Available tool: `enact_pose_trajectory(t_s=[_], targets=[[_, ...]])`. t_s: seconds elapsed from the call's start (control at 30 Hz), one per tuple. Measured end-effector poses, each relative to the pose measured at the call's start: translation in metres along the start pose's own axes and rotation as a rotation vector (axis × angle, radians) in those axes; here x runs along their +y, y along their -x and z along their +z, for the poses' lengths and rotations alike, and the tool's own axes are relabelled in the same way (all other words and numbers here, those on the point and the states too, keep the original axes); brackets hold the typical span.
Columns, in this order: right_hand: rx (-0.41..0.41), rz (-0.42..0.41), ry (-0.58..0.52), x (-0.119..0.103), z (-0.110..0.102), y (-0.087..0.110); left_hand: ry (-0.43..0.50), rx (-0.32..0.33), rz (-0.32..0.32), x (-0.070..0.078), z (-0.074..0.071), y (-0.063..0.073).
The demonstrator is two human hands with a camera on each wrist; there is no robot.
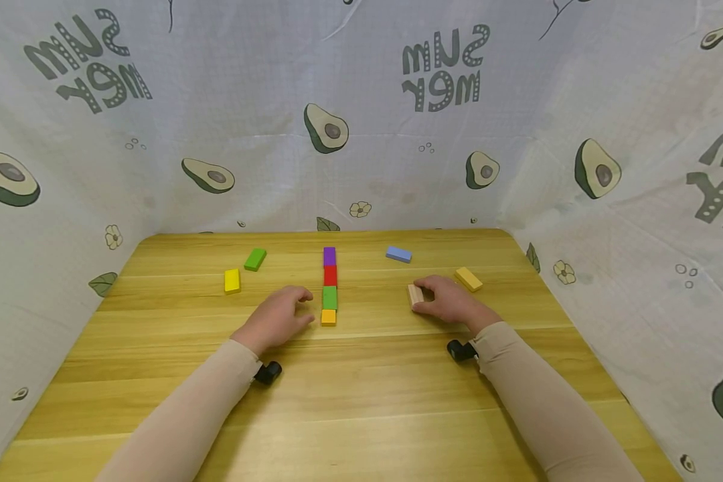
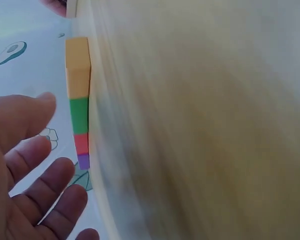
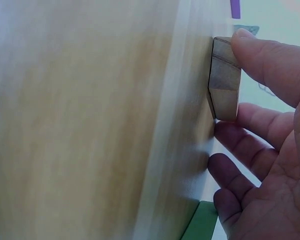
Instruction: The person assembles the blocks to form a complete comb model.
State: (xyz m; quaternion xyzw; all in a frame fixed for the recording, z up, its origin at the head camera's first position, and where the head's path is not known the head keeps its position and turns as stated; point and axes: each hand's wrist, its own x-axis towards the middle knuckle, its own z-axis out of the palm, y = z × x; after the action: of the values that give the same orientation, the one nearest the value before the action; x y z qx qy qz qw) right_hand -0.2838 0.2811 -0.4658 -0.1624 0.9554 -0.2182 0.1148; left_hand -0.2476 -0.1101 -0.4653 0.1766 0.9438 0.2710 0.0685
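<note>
A row of blocks runs away from me on the wooden table: an orange block nearest, then a green block, a red block and a purple block. Just left of its near end is my left hand, fingers loosely bent and holding nothing. In the left wrist view the thumb stands apart from the row. To the right, my right hand pinches a plain wooden block between thumb and fingers. The right wrist view shows this wooden block low at the tabletop.
Further blocks lie apart: a yellow block and another green block at the left, a blue block at the back, a pale yellow block beyond my right hand. Avocado-print cloth surrounds the table at back and sides.
</note>
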Motion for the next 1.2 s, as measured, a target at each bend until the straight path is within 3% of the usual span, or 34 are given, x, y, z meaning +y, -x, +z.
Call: enact_pose_trajectory(t_s=[0.3, 0.63, 0.83, 0.97, 1.2], targets=[[-0.003, 0.003, -0.009, 0.000, 0.000, 0.000, -0.035, 0.052, 0.003, -0.018, -0.020, 0.008], [-0.010, 0.006, -0.024, -0.003, -0.002, 0.001, -0.063, 0.078, -0.108, -0.060, -0.060, 0.018], [-0.004, -0.009, -0.018, -0.002, -0.002, 0.001, -0.101, 0.024, -0.158, -0.091, -0.074, 0.016], [-0.008, -0.011, -0.016, -0.003, -0.002, 0.002, -0.069, -0.034, -0.185, -0.109, -0.080, 0.012], [-0.018, -0.004, -0.017, -0.004, -0.001, 0.001, -0.043, -0.101, -0.227, -0.118, -0.086, 0.007]])
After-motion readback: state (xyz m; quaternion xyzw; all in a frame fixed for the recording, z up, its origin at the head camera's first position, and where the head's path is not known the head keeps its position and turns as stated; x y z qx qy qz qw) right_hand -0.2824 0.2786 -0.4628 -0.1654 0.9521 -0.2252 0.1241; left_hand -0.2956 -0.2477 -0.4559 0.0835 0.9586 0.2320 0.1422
